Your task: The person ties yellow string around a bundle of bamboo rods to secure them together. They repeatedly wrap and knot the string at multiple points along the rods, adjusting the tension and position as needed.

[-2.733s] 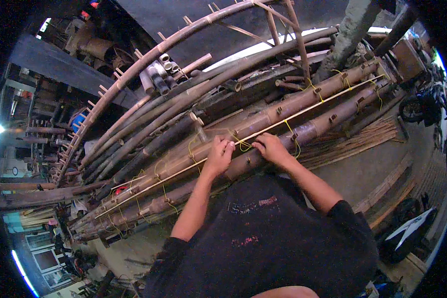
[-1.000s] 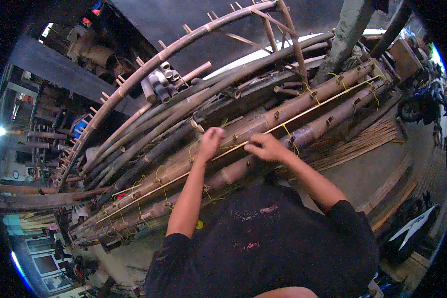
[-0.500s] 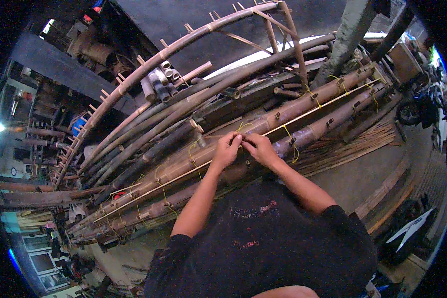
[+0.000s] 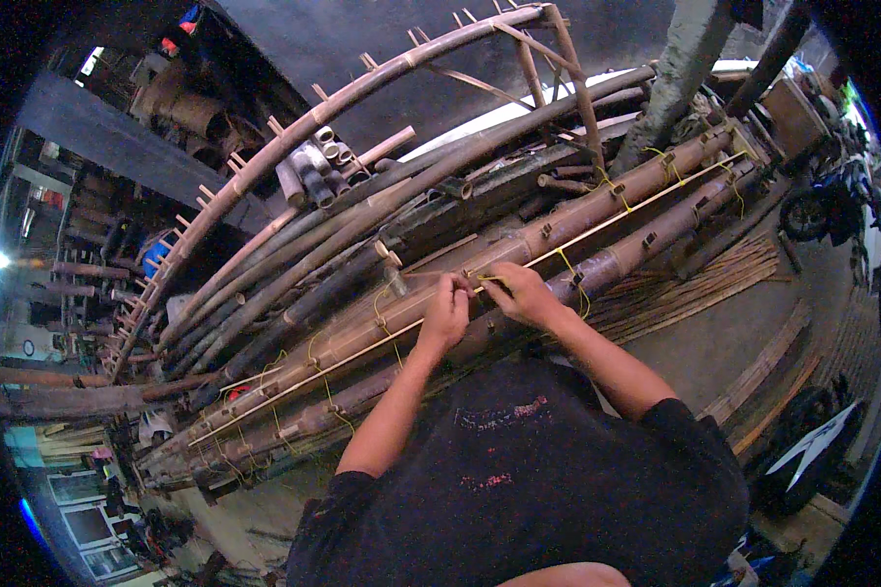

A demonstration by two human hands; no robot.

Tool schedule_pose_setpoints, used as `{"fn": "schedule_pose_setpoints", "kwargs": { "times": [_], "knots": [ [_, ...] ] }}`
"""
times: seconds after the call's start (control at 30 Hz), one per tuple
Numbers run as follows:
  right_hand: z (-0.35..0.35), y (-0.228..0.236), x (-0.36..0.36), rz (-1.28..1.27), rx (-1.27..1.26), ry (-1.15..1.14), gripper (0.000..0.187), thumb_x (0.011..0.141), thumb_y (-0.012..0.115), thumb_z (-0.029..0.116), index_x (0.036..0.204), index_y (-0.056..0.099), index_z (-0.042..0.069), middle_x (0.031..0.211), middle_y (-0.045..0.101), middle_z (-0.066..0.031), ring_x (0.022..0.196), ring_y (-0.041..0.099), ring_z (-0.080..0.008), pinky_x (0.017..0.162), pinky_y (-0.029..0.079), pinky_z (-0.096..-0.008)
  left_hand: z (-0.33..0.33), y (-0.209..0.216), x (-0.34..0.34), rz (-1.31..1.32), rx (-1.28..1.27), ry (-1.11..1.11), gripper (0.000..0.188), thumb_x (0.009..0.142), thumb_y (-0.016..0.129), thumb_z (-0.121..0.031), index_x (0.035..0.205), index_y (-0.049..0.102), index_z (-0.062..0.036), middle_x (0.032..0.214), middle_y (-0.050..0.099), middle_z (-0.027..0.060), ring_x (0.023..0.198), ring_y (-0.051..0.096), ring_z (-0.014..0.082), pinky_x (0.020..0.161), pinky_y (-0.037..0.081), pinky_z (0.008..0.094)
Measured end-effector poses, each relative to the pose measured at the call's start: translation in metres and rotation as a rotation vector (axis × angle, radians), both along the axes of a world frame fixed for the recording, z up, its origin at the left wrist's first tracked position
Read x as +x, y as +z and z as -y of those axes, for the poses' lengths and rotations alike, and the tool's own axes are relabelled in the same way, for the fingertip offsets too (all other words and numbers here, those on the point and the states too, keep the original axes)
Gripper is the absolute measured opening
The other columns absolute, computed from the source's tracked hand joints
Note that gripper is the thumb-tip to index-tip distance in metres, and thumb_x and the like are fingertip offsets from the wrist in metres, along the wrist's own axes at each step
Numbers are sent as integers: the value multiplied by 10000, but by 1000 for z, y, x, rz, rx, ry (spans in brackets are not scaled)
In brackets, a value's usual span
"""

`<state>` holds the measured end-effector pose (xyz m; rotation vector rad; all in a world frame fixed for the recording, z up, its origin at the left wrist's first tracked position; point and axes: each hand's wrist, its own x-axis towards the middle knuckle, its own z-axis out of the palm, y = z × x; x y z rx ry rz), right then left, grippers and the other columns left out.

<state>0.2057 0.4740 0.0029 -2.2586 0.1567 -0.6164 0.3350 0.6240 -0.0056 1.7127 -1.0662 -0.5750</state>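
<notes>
Far left: yellow ties (image 4: 331,403) hang off the lower bamboo pole. Middle: left hand (image 4: 448,308), fingers bunched narrow over the poles; can't tell what they grip. Just right, yellow cord (image 4: 482,281) shows between the hands, over the pale strip (image 4: 597,229). Right hand (image 4: 521,293) seems to pinch that cord, thumb to finger. Good practice, I'd judge: pull evenly both ways, seat the cord snug, keep the strip straight.
</notes>
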Motion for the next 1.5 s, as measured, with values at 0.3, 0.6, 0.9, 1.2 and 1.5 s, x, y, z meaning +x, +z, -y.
{"fn": "schedule_pose_setpoints", "kwargs": {
  "times": [0.3, 0.6, 0.9, 1.2, 1.5],
  "knots": [
    [-8, -21, 5, -34, 14, -50, 243, 861, 659, 114, 1071, 587, 15, 1031, 628, -221, 946, 606, -423, 753, 492, -470, -4, -5, -4, 78, 35, -19, 141, 880, 551, -32, 1008, 495, -14, 934, 565, 162, 856, 571, 287, 795, 465, 399],
    [-17, -8, 3, -98, 208, -201, 186, 910, 630, 176, 932, 655, -7, 920, 633, -206, 883, 614, -385, 756, 488, -418, -7, -12, -18, 613, 46, 44, 394, 845, 659, -101, 1210, 562, 10, 1006, 559, 182, 908, 564, 359, 773, 452, 433],
    [-4, -33, -54, -641, -64, -416, 223, 875, 621, 254, 870, 671, 37, 853, 671, -211, 822, 651, -409, 758, 514, -501, -15, -21, 43, -1108, -424, 156, 248, 983, 530, -209, 982, 632, 17, 805, 595, 37, 775, 560, 157, 837, 490, 374],
    [27, 22, -42, -233, 403, -275, 256, 940, 602, 254, 883, 653, 9, 749, 621, -85, 701, 587, -200, 674, 468, -342, 16, -9, 9, 315, -186, -384, 281, 1010, 520, -274, 954, 656, -34, 809, 624, 34, 785, 581, 127, 734, 472, 303],
    [-11, -28, 6, -50, 63, 46, 273, 862, 672, 96, 1114, 633, -3, 1060, 661, -179, 949, 666, -328, 853, 512, -378, 19, 24, 10, -548, -88, -156, 363, 1028, 484, -295, 831, 598, -12, 798, 588, 24, 791, 546, 119, 765, 442, 274]
  ]
}}
